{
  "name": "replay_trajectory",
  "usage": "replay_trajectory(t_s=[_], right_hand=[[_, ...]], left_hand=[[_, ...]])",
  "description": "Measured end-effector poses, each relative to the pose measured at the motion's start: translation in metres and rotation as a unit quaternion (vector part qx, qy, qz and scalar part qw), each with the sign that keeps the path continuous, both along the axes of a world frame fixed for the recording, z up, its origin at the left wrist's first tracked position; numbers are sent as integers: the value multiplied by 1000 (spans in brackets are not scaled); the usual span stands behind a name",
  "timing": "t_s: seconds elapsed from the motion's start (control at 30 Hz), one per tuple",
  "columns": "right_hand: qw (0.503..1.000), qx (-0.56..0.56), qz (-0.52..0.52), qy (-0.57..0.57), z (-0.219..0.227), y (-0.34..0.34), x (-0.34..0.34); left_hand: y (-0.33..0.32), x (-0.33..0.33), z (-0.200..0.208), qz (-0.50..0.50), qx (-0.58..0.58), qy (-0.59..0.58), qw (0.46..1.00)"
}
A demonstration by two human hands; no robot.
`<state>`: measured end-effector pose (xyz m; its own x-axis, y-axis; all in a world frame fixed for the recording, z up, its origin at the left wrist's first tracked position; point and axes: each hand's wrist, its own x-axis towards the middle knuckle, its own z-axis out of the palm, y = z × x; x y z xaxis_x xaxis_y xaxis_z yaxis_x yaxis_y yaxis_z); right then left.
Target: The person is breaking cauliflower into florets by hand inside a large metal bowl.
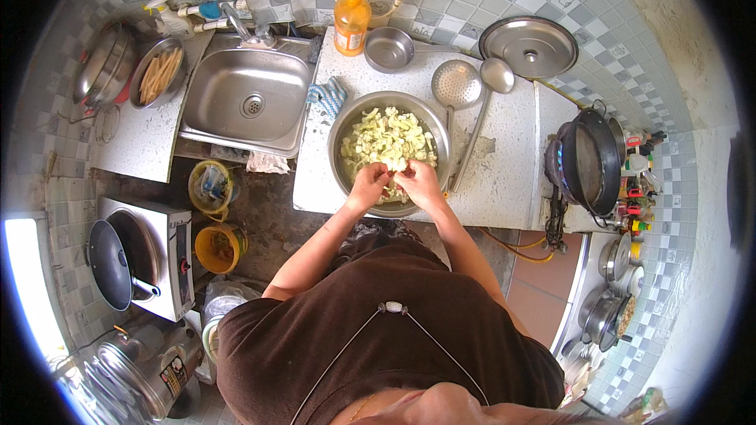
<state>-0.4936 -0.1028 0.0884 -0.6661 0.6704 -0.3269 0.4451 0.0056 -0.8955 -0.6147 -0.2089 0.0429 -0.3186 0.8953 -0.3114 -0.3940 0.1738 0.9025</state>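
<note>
A wide steel basin (337,142) stands on the speckled white counter before me, with many pale yellow-green cauliflower pieces (390,135) in it. Over its near side, my left hand (370,186) and my right hand (419,182) meet with bent fingers. Between the fingertips of both hands is a small cauliflower floret (398,165). My hands hide the cauliflower beneath them.
Left of the basin lie a blue-and-white cloth (327,97) and a steel sink (250,94). Behind stand an orange pump bottle (351,22) and a small saucepan (389,49). A skimmer (456,84) and a ladle (477,127) lie right. Farther right, a black wok (592,161) sits over a burner flame.
</note>
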Motion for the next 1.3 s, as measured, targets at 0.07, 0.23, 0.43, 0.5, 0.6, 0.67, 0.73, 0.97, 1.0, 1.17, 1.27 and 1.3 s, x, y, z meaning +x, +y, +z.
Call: replay_trajectory(t_s=[0.07, 0.23, 0.43, 0.5, 0.6, 0.67, 0.73, 0.97, 1.0, 1.17, 1.27, 1.3], right_hand=[[1000, 30, 5, -1, -4, -1, -1], [986, -95, -58, 122, -9, -7, -1], [968, -96, -117, 198, -15, -18, -7], [965, -66, -127, 221, -20, -18, -5], [946, -31, -166, 277, -16, -15, -2], [939, -10, -191, 286, -8, 1, 4], [965, 16, -166, 202, 2, 19, 16], [987, 31, -143, 61, -33, 47, 29], [988, 53, -139, 51, -41, 47, 31], [963, 240, -122, 30, -57, 37, 34], [954, 275, -63, -100, -53, 37, 35], [945, 286, -34, -158, -51, 36, 36]], left_hand=[[0, 5, -1, -7, -8, 20, 1000], [5, 15, 2, 58, 15, -85, 995], [18, 24, 15, 151, 1, -161, 975], [22, 22, 13, 196, -9, -191, 962], [25, 0, -13, 282, -15, -195, 939], [19, -28, -31, 255, -31, -93, 962], [12, -48, -29, 215, -54, 19, 975], [12, -53, -28, 190, -33, 492, 849], [13, -42, -21, 199, -36, 544, 814], [12, -4, -19, 41, -83, 508, 856], [17, 8, -23, -85, -110, 538, 832], [19, 12, -22, -112, -137, 544, 820]])
